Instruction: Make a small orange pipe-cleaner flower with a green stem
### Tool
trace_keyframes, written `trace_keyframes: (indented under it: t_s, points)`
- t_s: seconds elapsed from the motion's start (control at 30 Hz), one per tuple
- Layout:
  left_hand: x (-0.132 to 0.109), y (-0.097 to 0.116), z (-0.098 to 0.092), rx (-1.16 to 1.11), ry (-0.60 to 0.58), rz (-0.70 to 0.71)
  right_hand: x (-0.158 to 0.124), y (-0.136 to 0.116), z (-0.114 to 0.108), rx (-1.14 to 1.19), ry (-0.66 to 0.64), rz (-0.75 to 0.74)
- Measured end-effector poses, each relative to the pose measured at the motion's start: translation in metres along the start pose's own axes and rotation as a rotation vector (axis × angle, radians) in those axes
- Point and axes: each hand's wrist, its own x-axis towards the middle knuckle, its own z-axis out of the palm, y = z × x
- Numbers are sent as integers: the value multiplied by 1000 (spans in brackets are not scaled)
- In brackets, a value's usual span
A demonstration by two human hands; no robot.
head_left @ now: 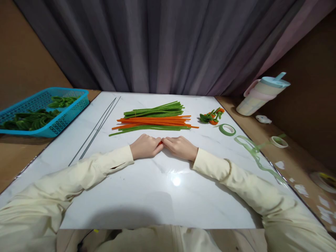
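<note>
My left hand (145,146) and my right hand (179,147) meet at the middle of the white table, both closed with fingertips together. Between them shows a small bit of orange pipe cleaner (160,142); the rest of it is hidden by the fingers. Just beyond my hands lie orange pipe cleaners (154,121) in a loose row. Green pipe cleaners (154,111) are stacked behind them, and a few more green ones (157,128) lie in front.
Left stands a blue basket (84,99) of green coiled pieces. Thin dark wires (97,129) lie nearby. To the right are small orange-and-green pieces (212,116), a green tape roll (227,130), a tangled green ribbon (252,148), and a tumbler (258,96).
</note>
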Motion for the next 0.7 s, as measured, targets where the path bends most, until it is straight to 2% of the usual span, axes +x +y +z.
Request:
trace_keyframes:
  t_s: [0.7]
  points:
    - [0, -1, 2, -39, 14, 7, -2, 1, 1, 12, 22, -4]
